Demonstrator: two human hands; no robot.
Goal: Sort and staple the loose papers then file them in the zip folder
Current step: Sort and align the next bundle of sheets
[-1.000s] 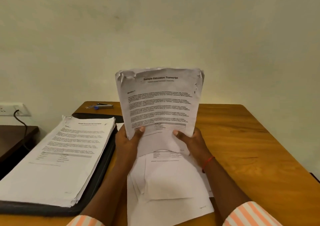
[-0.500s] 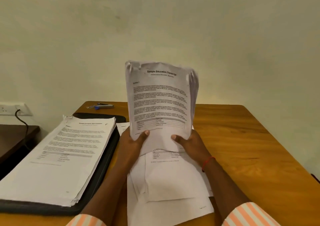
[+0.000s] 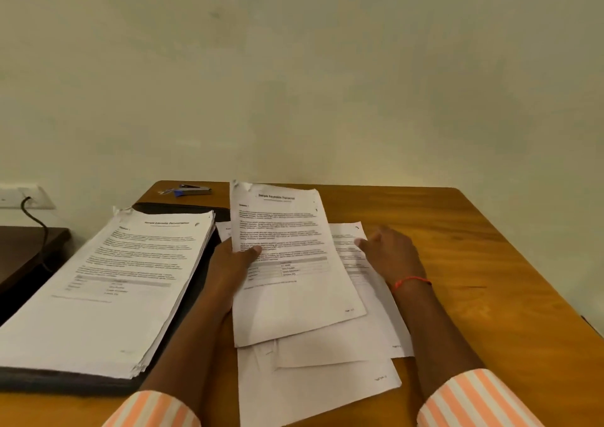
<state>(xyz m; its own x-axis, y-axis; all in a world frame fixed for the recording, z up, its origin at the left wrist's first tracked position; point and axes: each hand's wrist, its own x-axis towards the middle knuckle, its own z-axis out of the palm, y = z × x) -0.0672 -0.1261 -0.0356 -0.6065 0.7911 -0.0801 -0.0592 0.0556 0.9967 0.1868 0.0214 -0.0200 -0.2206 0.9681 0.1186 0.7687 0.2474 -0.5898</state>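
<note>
left hand (image 3: 233, 264) grips paper sheaf (image 3: 287, 263) | right hand (image 3: 390, 253) on loose sheets (image 3: 327, 384)

Orange-striped sleeves (image 3: 480, 397), red wristband (image 3: 412, 281)

Dim warm indoor light, soft shadows, slightly blurred print, perhaps mild wide-angle bending at edges

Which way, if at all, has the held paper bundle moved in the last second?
Yes: down. The paper bundle had its top well above the table's far edge; now it's level with it, gripped by the left hand only.
</note>
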